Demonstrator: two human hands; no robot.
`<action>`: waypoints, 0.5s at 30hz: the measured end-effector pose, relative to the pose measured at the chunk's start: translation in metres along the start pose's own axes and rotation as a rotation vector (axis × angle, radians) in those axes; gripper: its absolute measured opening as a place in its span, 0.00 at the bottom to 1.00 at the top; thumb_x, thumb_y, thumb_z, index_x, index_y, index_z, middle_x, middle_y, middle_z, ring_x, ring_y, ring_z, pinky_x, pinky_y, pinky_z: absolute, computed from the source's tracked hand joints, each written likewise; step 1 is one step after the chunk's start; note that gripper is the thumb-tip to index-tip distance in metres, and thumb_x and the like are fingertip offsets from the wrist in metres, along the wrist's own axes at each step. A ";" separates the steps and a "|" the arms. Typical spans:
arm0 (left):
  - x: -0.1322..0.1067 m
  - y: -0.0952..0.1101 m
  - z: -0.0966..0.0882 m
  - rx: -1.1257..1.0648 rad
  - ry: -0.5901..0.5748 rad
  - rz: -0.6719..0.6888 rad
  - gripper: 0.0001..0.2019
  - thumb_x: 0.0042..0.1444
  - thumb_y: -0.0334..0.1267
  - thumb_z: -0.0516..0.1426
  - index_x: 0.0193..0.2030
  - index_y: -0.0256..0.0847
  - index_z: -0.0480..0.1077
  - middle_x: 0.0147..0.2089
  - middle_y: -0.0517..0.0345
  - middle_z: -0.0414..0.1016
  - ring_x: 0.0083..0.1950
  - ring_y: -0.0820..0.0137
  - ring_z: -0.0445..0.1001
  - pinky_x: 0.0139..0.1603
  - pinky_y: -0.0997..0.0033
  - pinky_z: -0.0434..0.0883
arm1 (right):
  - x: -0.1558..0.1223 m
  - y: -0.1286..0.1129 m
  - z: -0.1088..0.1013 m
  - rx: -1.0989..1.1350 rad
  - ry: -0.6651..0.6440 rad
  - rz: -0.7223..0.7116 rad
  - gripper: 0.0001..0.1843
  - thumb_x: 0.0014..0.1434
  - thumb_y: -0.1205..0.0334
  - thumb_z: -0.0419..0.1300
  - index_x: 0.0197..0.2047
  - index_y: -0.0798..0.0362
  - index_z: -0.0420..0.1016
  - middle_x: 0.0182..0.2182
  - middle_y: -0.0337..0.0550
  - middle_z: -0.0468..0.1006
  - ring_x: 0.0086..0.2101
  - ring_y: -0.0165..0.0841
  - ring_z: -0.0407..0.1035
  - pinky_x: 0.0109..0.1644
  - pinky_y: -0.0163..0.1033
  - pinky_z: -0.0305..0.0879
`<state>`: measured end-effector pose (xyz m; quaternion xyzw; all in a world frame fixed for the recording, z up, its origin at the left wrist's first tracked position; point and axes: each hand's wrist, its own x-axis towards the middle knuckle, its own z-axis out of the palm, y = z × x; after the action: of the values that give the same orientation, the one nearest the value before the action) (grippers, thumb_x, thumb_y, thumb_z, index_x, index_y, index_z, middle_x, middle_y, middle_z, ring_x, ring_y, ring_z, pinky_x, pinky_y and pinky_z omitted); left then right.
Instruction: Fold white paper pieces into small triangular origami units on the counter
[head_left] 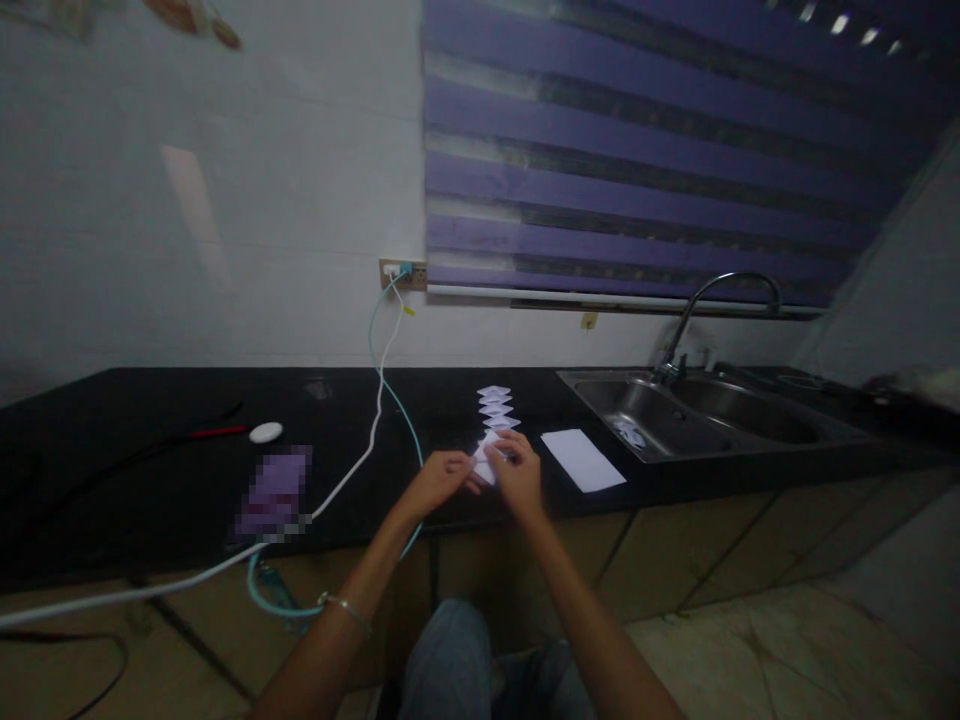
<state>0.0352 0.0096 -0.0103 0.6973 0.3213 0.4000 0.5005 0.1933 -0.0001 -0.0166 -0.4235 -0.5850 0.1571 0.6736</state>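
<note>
Between my two hands is a small folded piece of white paper (486, 458), held just above the front part of the black counter. My left hand (444, 476) pinches its left side. On the other side, the fingers of my right hand (519, 466) are closed on its upper right edge. Right behind the hands, several folded white paper pieces (496, 408) lie in a row running away from me. To the right of my right hand lies a flat white stack of paper (583, 460); how many sheets it has I cannot tell.
A steel sink (667, 415) with a curved faucet (701, 310) is set into the counter (187, 410) at right. White and teal cables (373, 430) run from a wall outlet (403, 274) across the counter. A white round object (265, 433) and a blurred purple item (276, 490) lie at left.
</note>
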 end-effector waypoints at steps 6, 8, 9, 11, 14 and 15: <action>-0.003 0.004 0.001 0.016 -0.008 0.029 0.20 0.57 0.52 0.54 0.32 0.33 0.73 0.31 0.47 0.80 0.28 0.65 0.78 0.34 0.69 0.71 | -0.001 0.000 0.001 0.004 0.000 0.020 0.05 0.51 0.62 0.62 0.28 0.54 0.77 0.40 0.49 0.73 0.42 0.37 0.69 0.38 0.37 0.66; -0.003 0.006 0.001 0.019 0.011 0.029 0.20 0.56 0.52 0.54 0.32 0.33 0.73 0.30 0.47 0.80 0.27 0.66 0.78 0.34 0.69 0.71 | -0.001 0.000 0.000 0.015 -0.002 0.028 0.05 0.50 0.61 0.62 0.27 0.54 0.77 0.39 0.49 0.73 0.42 0.38 0.69 0.38 0.37 0.66; -0.004 0.007 0.001 0.023 0.024 0.030 0.20 0.56 0.52 0.54 0.32 0.33 0.73 0.30 0.47 0.80 0.27 0.66 0.78 0.33 0.69 0.71 | -0.001 0.000 0.000 0.021 -0.003 0.032 0.06 0.50 0.61 0.62 0.27 0.54 0.77 0.39 0.49 0.73 0.42 0.38 0.69 0.39 0.38 0.66; -0.004 0.009 0.001 0.035 0.051 0.037 0.20 0.56 0.51 0.54 0.31 0.33 0.73 0.28 0.48 0.79 0.26 0.66 0.77 0.33 0.70 0.71 | 0.000 0.000 0.000 0.033 -0.005 0.043 0.06 0.50 0.61 0.62 0.27 0.55 0.77 0.39 0.49 0.72 0.41 0.37 0.69 0.39 0.38 0.66; -0.004 0.011 0.001 0.056 0.073 0.054 0.20 0.56 0.51 0.54 0.30 0.33 0.74 0.27 0.50 0.79 0.26 0.66 0.77 0.33 0.70 0.70 | 0.000 -0.002 0.000 0.053 -0.012 0.057 0.06 0.49 0.60 0.63 0.26 0.55 0.75 0.38 0.48 0.72 0.41 0.37 0.69 0.41 0.38 0.66; -0.004 0.012 0.001 0.060 0.083 0.056 0.20 0.56 0.51 0.55 0.30 0.34 0.74 0.26 0.50 0.79 0.26 0.66 0.77 0.33 0.70 0.70 | -0.001 -0.002 0.001 0.070 -0.011 0.071 0.06 0.49 0.60 0.63 0.27 0.55 0.75 0.38 0.47 0.72 0.42 0.37 0.68 0.42 0.39 0.66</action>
<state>0.0346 0.0022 0.0001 0.7036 0.3339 0.4328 0.4541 0.1915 -0.0012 -0.0155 -0.4192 -0.5673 0.2037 0.6789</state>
